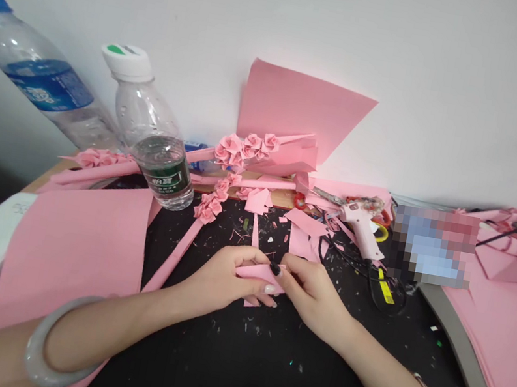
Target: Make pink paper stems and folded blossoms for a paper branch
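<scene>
Between my two hands is a small piece of pink paper (pixel 252 272), folded along its length. My left hand (pixel 235 275) pinches it from the left, thumb on top and fingers beneath. From the other side, my right hand (pixel 315 295) grips its right end between thumb and curled fingers. A pink paper rose stem (pixel 180 246) with several folded roses lies just beyond my left hand. Loose pink paper scraps (pixel 306 223) are scattered past my fingertips. Beyond my right hand, a pink glue gun (pixel 362 227) rests with its black cord.
Two plastic bottles stand at the left, one with a green label (pixel 163 168), one with a blue label (pixel 51 86). Large pink sheets (pixel 81 243) lie left, more sheets (pixel 504 327) right. Yellow-handled scissors (pixel 382 233) are by the glue gun. A pink sheet (pixel 298 104) leans on the wall.
</scene>
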A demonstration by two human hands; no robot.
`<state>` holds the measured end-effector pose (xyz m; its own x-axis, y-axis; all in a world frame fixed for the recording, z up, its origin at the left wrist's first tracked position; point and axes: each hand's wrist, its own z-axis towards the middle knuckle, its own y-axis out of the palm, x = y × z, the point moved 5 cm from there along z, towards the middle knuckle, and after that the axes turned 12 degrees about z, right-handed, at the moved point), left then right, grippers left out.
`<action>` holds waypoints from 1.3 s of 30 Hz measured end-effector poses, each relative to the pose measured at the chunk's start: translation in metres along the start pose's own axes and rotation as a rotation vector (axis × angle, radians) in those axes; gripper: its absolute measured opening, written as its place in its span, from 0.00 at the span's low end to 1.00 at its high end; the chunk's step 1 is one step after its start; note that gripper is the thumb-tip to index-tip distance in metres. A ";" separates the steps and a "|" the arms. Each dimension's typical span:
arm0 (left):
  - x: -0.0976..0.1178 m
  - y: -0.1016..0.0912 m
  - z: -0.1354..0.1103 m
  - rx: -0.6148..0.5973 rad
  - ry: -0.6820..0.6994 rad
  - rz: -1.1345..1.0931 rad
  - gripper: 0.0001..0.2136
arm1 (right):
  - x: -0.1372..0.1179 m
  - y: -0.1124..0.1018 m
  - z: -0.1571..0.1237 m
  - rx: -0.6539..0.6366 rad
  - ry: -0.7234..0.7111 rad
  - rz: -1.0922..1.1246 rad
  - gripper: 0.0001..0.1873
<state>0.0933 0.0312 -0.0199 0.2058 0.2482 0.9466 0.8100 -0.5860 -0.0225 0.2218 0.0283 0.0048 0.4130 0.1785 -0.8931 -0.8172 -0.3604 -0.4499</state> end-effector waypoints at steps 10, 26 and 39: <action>0.003 0.000 0.001 -0.028 0.006 -0.015 0.07 | 0.007 0.005 -0.003 -0.018 0.064 0.124 0.17; 0.000 -0.006 0.001 0.026 -0.016 -0.094 0.14 | 0.001 0.005 -0.001 -0.080 0.074 0.139 0.20; 0.001 -0.007 0.001 0.033 -0.009 -0.112 0.13 | 0.000 0.008 -0.004 -0.067 0.035 0.194 0.16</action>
<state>0.0883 0.0367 -0.0195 0.1172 0.3175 0.9410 0.8459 -0.5283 0.0729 0.2165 0.0217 0.0011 0.2656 0.0683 -0.9617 -0.8545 -0.4453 -0.2676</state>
